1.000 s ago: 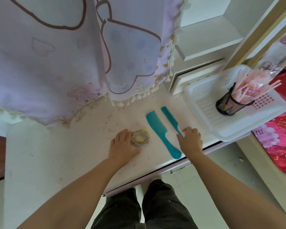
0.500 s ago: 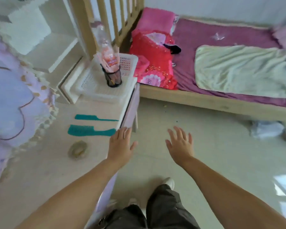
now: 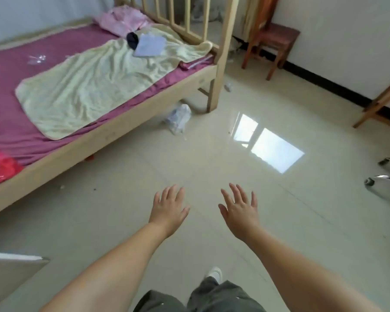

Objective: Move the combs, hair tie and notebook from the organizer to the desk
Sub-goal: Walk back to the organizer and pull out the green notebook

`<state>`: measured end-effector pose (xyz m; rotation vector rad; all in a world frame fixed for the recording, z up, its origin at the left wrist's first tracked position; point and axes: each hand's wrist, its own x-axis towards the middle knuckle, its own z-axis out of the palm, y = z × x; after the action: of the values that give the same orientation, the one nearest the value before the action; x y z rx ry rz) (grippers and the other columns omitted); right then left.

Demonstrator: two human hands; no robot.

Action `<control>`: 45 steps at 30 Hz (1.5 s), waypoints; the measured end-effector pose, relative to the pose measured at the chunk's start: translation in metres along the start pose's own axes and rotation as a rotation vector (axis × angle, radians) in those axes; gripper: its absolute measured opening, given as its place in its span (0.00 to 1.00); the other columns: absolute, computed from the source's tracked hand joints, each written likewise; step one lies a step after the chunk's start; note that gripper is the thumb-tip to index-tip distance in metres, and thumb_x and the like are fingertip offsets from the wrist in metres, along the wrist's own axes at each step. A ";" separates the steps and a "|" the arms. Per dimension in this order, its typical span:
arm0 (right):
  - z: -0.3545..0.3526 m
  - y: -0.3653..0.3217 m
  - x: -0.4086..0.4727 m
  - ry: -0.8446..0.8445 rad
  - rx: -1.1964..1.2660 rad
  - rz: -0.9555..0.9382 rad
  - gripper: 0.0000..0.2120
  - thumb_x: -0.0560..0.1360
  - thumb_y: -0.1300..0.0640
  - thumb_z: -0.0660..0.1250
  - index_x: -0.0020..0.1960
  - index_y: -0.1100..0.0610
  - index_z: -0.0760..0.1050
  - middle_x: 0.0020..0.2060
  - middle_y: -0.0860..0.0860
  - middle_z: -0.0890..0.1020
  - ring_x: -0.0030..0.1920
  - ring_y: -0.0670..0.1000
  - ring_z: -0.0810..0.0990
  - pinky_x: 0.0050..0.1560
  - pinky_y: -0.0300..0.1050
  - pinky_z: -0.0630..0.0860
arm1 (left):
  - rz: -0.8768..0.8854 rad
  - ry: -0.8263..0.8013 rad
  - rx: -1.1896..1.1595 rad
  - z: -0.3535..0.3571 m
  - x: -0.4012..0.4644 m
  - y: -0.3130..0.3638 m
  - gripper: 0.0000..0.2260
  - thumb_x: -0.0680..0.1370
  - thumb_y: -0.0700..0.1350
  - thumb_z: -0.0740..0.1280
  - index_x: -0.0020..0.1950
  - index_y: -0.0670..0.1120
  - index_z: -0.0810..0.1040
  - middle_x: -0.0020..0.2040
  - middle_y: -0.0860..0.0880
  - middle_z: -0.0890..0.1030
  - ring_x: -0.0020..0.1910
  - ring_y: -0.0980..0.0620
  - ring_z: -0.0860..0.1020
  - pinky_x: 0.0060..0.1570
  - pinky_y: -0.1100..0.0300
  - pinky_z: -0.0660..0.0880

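Note:
My left hand and my right hand hover side by side over the tiled floor, palms down, fingers spread, holding nothing. The combs, the hair tie, the notebook and the white organizer are out of view. Only a pale corner of the desk shows at the lower left edge, well to the left of my left arm.
A wooden bed with a purple sheet and a pale yellow blanket fills the upper left. A crumpled plastic bag lies by the bed leg. A wooden chair stands at the far wall; chrome chair legs show at right.
The view has swung right, away from the desk, toward the bed and open floor. Both hands left the combs and hair tie on the desk and now hang empty over the floor.

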<state>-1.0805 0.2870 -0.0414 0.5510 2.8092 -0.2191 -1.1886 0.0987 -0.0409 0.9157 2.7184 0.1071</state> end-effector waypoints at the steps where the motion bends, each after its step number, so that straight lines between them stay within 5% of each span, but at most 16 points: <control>1: -0.005 0.032 0.001 -0.004 0.001 0.051 0.26 0.78 0.42 0.41 0.75 0.47 0.48 0.77 0.50 0.48 0.77 0.52 0.42 0.73 0.62 0.38 | 0.063 -0.014 0.004 0.000 0.020 0.031 0.27 0.78 0.58 0.52 0.74 0.48 0.53 0.76 0.45 0.57 0.74 0.47 0.55 0.72 0.47 0.53; 6: -0.028 0.160 0.011 0.013 0.046 0.304 0.26 0.79 0.42 0.40 0.75 0.47 0.45 0.77 0.50 0.46 0.76 0.52 0.42 0.72 0.62 0.38 | 0.345 -0.068 0.054 -0.009 0.111 0.159 0.27 0.79 0.57 0.49 0.75 0.48 0.49 0.77 0.47 0.53 0.75 0.48 0.50 0.73 0.44 0.45; 18: -0.105 0.404 0.166 0.126 0.162 0.625 0.25 0.79 0.43 0.42 0.75 0.46 0.47 0.77 0.50 0.47 0.76 0.51 0.42 0.72 0.64 0.39 | 0.663 -0.052 0.247 -0.045 0.408 0.369 0.27 0.79 0.58 0.44 0.75 0.49 0.41 0.78 0.46 0.45 0.76 0.47 0.42 0.72 0.42 0.38; 29: -0.183 0.678 0.242 0.266 0.220 0.983 0.25 0.79 0.44 0.47 0.74 0.46 0.52 0.76 0.51 0.53 0.76 0.51 0.47 0.72 0.63 0.42 | 0.991 -0.019 0.252 -0.082 0.621 0.658 0.27 0.79 0.58 0.44 0.75 0.49 0.43 0.78 0.47 0.46 0.76 0.48 0.41 0.73 0.42 0.38; 45: -0.289 1.135 0.401 0.302 0.218 1.004 0.25 0.79 0.43 0.45 0.74 0.46 0.51 0.76 0.51 0.54 0.76 0.52 0.48 0.73 0.61 0.45 | 0.902 0.032 0.112 -0.097 0.912 1.048 0.27 0.79 0.58 0.49 0.75 0.50 0.47 0.78 0.47 0.49 0.76 0.49 0.46 0.74 0.43 0.42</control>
<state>-1.0631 1.5237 0.0095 2.0578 2.3815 -0.2330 -1.3006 1.4863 0.0047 2.1001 2.1293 0.1384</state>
